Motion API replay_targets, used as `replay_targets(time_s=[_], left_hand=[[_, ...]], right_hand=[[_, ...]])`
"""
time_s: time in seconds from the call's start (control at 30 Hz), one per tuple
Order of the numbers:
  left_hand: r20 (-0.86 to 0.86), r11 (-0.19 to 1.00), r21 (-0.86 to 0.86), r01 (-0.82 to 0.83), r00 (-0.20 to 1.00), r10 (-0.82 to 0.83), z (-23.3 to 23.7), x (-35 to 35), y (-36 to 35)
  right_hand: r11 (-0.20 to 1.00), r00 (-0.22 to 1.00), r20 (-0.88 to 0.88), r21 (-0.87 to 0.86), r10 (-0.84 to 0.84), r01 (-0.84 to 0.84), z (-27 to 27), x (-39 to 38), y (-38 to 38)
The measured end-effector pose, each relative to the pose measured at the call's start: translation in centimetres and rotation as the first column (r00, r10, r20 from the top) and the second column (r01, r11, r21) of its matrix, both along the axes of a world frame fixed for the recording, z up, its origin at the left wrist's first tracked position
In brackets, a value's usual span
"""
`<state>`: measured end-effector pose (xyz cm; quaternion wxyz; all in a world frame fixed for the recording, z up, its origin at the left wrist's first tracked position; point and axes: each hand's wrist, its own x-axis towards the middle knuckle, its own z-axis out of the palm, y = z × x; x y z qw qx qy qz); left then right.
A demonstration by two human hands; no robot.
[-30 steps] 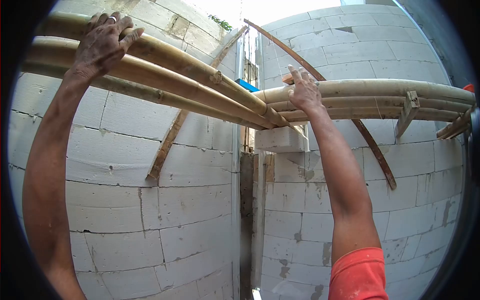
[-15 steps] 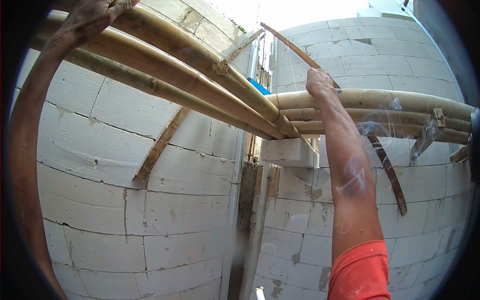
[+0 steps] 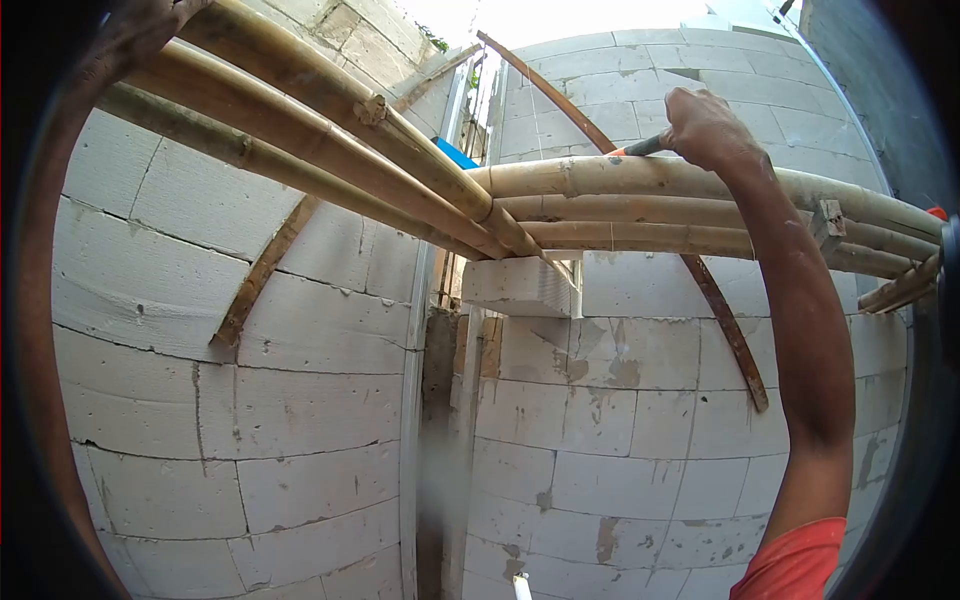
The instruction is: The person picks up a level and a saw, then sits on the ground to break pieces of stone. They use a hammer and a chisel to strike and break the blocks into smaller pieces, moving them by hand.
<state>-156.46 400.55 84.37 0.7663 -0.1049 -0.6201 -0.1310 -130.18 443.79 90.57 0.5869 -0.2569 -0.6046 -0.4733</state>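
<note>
My right hand is closed round the dark handle of a tool with an orange part, just above the top horizontal bamboo pole. What lies at the tool's far end cannot be made out. At the upper left, my left hand rests at the end of the uppermost slanting bamboo pole, its fingers curled against it. Several poles run side by side from there and meet the horizontal ones near the middle. A curved wooden strip rises behind the horizontal poles.
Walls of white blocks stand ahead, with a narrow vertical gap between them. One block juts out under the pole joint. Wooden strips lean on the walls. A white stick shows at the bottom edge.
The view has shifted, so the poles and walls appear further left. My right hand has moved right along the pole, and the tool in it now shows. The smoke near my right forearm is gone.
</note>
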Motion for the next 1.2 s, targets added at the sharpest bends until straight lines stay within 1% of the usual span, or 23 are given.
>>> replay_targets(time_s=[0.03, 0.1, 0.13, 0.2, 0.23, 0.3, 0.33, 0.4, 0.43, 0.5, 0.57, 0.63, 0.7, 0.73, 0.77, 0.83, 0.9, 0.93, 0.97, 1.03, 1.1, 1.17, 1.2], left_hand=[[-0.021, 0.999, 0.023, -0.035, 0.999, 0.036, 0.3, -0.3, -0.1], [-0.042, 0.996, 0.037, -0.079, 0.996, 0.081, 1.3, -2.0, -0.7], [-0.074, 0.99, 0.073, -0.118, 0.99, 0.123, 2.1, -3.1, -1.2], [-0.103, 0.974, 0.133, -0.184, 0.975, 0.198, 2.5, -3.7, -1.1], [-0.112, 0.972, 0.133, -0.194, 0.972, 0.209, 2.5, -3.8, -0.9], [-0.052, 0.95, 0.168, -0.262, 0.96, 0.274, 2.4, -4.1, -0.9], [-0.019, 0.935, 0.189, -0.3, 0.951, 0.309, 2.3, -3.9, -1.0], [-0.013, 0.942, 0.169, -0.29, 0.955, 0.297, 2.0, -2.9, -0.8], [0.01, 0.955, 0.138, -0.262, 0.965, 0.263, 1.6, -2.2, -0.3], [0.137, 0.93, 0.135, -0.343, 0.936, 0.325, 1.2, -0.5, 0.8], [0.168, 0.937, 0.111, -0.331, 0.936, 0.31, 1.7, 0.1, 1.3], [-0.238, 0.954, 0.031, -0.297, 0.925, 0.296, 1.6, 0.3, 2.7], [-0.624, 0.927, -0.223, -0.3, 0.775, 0.101, 1.2, 2.9, 6.5], [-0.65, 0.885, -0.312, -0.347, 0.757, 0.067, 1.0, 5.1, 8.5], [-0.655, 0.873, -0.362, -0.328, 0.756, 0.013, 1.8, 5.6, 10.0], [-0.741, 0.826, -0.349, -0.444, 0.67, 0.047, 3.7, 7.0, 10.6], [-0.63, 0.792, -0.246, -0.559, 0.713, 0.307, 3.8, 8.5, 9.8], [-0.568, 0.762, -0.251, -0.596, 0.729, 0.383, 3.9, 8.9, 8.7], [-0.458, 0.714, -0.404, -0.572, 0.802, 0.383, 3.2, 10.2, 7.4], [-0.173, 0.772, -0.515, -0.372, 0.927, 0.332, 3.1, 9.7, 3.1], [-0.165, 0.751, -0.494, -0.439, 0.895, 0.415, -0.2, 11.4, 2.4], [-0.166, 0.768, -0.452, -0.454, 0.888, 0.428, -4.0, 12.2, 0.0], [-0.08, 0.794, -0.428, -0.432, 0.893, 0.443, -5.8, 12.6, -1.6]], right_hand=[[0.966, 0.995, -0.031, -0.243, -0.099, 0.088, -0.4, -0.7, -1.0], [0.919, 0.968, -0.039, -0.327, -0.247, 0.222, -0.7, -1.5, 0.3], [0.921, 0.97, -0.041, -0.327, -0.238, 0.212, -1.0, -1.2, -0.1], [0.709, 0.999, -0.038, -0.705, -0.028, -0.007, -1.8, 0.0, -1.1], [0.708, 0.999, -0.046, -0.706, -0.017, -0.021, -2.1, 0.5, 0.8], [0.862, 0.951, -0.199, -0.409, 0.237, -0.3, -3.2, 0.5, 6.8], [0.858, 0.946, -0.203, -0.405, 0.255, -0.318, -4.3, -0.4, 7.3], [0.683, 0.774, -0.339, -0.366, 0.535, -0.632, -7.3, -2.6, 8.1], [0.659, 0.756, -0.349, -0.373, 0.553, -0.654, -8.4, -4.0, 8.6], [0.641, 0.646, -0.33, -0.142, 0.688, -0.755, -9.6, -7.2, 8.6], [0.589, 0.582, -0.29, -0.07, 0.76, -0.805, -9.7, -9.8, 7.2], [0.532, 0.515, -0.254, -0.001, 0.819, -0.847, -9.7, -12.0, 5.4], [0.575, 0.56, -0.127, 0.18, 0.818, -0.798, -8.7, -13.6, 3.2], [0.559, 0.543, -0.13, 0.18, 0.829, -0.81, -8.6, -14.3, 2.2], [0.554, 0.561, -0.06, 0.274, 0.826, -0.786, -8.4, -15.2, 1.0], [0.52, 0.564, 0.016, 0.363, 0.826, -0.773, -8.0, -16.9, -1.2], [0.369, 0.5, 0.146, 0.508, 0.854, -0.778, -7.6, -18.3, -2.8], [0.358, 0.488, 0.149, 0.505, 0.86, -0.785, -7.5, -18.8, -3.7], [0.27, 0.432, 0.219, 0.521, 0.875, -0.81, -7.4, -19.1, -4.6], [0.122, 0.328, 0.338, 0.508, 0.882, -0.852, -7.0, -19.6, -6.1], [-0.084, -0.029, 0.473, 0.096, 0.881, -0.992, -6.2, -19.3, -6.8], [-0.315, -0.353, 0.316, -0.166, 0.881, -0.935, -3.5, -21.5, -5.4], [-0.384, -0.413, 0.177, -0.175, 0.893, -0.906, -2.4, -22.4, -4.3]])
